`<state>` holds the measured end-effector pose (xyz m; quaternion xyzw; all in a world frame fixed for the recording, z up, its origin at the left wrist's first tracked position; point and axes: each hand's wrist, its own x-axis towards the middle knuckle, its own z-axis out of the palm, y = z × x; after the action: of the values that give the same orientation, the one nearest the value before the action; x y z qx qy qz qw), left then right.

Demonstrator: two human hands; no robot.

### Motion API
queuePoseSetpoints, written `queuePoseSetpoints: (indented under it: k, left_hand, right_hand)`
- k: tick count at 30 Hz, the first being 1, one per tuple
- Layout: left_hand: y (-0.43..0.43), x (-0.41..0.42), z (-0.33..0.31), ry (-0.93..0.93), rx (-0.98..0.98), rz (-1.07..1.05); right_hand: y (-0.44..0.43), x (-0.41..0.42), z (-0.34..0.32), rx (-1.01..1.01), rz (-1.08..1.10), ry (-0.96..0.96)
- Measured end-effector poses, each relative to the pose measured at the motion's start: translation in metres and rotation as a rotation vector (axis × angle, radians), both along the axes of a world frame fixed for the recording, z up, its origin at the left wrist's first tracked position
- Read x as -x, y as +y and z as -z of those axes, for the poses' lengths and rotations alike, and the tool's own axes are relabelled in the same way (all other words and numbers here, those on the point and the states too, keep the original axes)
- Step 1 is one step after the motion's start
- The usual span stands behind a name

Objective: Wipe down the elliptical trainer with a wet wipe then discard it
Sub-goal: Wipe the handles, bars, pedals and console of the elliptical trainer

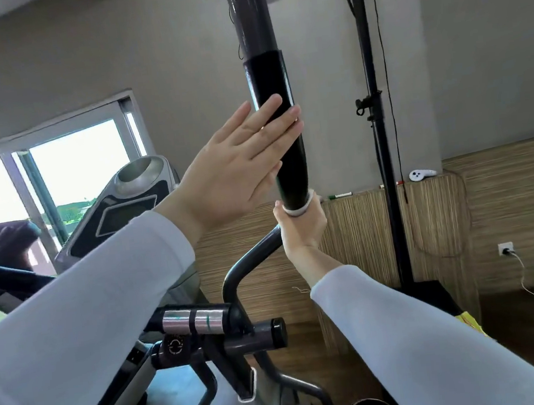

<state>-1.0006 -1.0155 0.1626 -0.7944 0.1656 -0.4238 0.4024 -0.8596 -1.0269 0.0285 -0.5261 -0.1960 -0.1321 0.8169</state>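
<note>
- The left hand (pixel 238 159) is held flat, with fingers straight and close together. The fingertips press against the side of the tall black foam-covered handlebar (pixel 275 89) of the grey-and-black elliptical trainer (pixel 231 282). It holds nothing.
- The right hand (pixel 303 228) sits just below the left fingertips. Its fingers curl tightly round the lower end of the handlebar and grip a white wet wipe (pixel 299 211) wrapped about the bar.
- The wipe shows only as a thin white band just above the right thumb and index finger.
- Below the right fingers, the bar continues as a bent dark grey tube.
- Lower and to the left of the right fingers is a short horizontal grip with shiny silver sensor plates (pixel 192 320).
- Under that grip, a round printed emblem (pixel 175 344) carries lettering too small to read.
- Behind the left wrist, the trainer's grey console (pixel 122 214) has a dark screen.
- Well to the right of both sets of fingers stands a black stand pole (pixel 383 157).
- Near the pole, on top of the striped wood-grain panel (pixel 432 218), lie three things:
  - a white handheld controller (pixel 421 174)
  - a green-capped marker (pixel 340 195)
  - a red-capped marker (pixel 392 184)
</note>
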Motion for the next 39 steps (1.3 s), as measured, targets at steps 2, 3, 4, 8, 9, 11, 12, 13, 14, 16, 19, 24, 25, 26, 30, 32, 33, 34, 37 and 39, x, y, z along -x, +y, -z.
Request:
queuePoseSetpoints:
  k: [2, 3, 4, 8, 9, 11, 12, 13, 14, 16, 19, 24, 25, 26, 30, 32, 33, 34, 37, 39]
  left_hand:
    - [0.001, -0.002, 0.005, -0.005, 0.000, -0.003]
    - [0.001, -0.002, 0.008, -0.008, 0.004, -0.005]
    - [0.000, -0.003, 0.010, -0.008, 0.011, -0.009]
    - [-0.003, 0.000, 0.016, 0.021, 0.028, -0.040]
    - [-0.004, 0.001, 0.016, 0.028, 0.035, -0.050]
    - [-0.006, 0.004, 0.018, 0.038, 0.055, -0.072]
    - [-0.008, 0.006, 0.018, 0.045, 0.066, -0.082]
    - [-0.010, 0.007, 0.019, 0.054, 0.077, -0.089]
    - [-0.012, 0.009, 0.019, 0.064, 0.086, -0.095]
    - [-0.015, 0.011, 0.020, 0.086, 0.110, -0.103]
    - [-0.018, 0.015, 0.022, 0.123, 0.166, -0.111]
    - [-0.021, 0.026, 0.019, 0.203, 0.224, -0.155]
    - [-0.020, 0.029, 0.019, 0.216, 0.233, -0.164]
    - [-0.020, 0.032, 0.020, 0.230, 0.256, -0.170]
    - [-0.026, 0.045, 0.027, 0.290, 0.465, -0.164]
    - [-0.033, 0.053, 0.029, 0.300, 0.559, -0.159]
    - [-0.034, 0.057, 0.030, 0.295, 0.599, -0.158]
    - [-0.039, 0.061, 0.030, 0.281, 0.634, -0.164]
    - [-0.058, 0.075, 0.030, 0.215, 0.749, -0.170]
    - [-0.074, 0.084, 0.033, 0.175, 0.852, -0.185]
  right_hand:
    - [-0.001, -0.003, 0.006, 0.028, -0.045, 0.021]
    - [-0.001, -0.004, 0.007, 0.036, -0.055, 0.025]
    - [-0.002, -0.005, 0.007, 0.047, -0.060, 0.024]
    - [-0.005, -0.012, 0.005, 0.195, -0.074, 0.018]
    - [-0.008, -0.014, 0.004, 0.262, -0.081, 0.010]
    - [-0.016, -0.019, -0.001, 0.436, -0.093, -0.033]
    - [-0.022, -0.020, -0.005, 0.539, -0.097, -0.065]
    - [-0.028, -0.021, -0.010, 0.656, -0.100, -0.094]
    - [-0.035, -0.021, -0.015, 0.792, -0.091, -0.138]
    - [-0.047, -0.019, -0.024, 1.006, -0.076, -0.251]
    - [-0.063, -0.016, -0.035, 1.037, -0.209, -0.296]
    - [-0.086, -0.014, -0.048, 1.206, -0.241, -0.285]
    - [-0.091, -0.014, -0.051, 1.213, -0.263, -0.279]
    - [-0.094, -0.015, -0.054, 1.204, -0.286, -0.271]
    - [-0.114, -0.010, -0.071, 1.148, -0.313, -0.256]
    - [-0.125, -0.003, -0.081, 1.080, -0.326, -0.273]
    - [-0.131, 0.002, -0.086, 1.062, -0.326, -0.274]
    - [-0.139, 0.006, -0.092, 1.045, -0.330, -0.304]
    - [-0.165, 0.021, -0.106, 1.043, -0.278, -0.417]
    - [-0.184, 0.030, -0.109, 0.995, -0.272, -0.452]
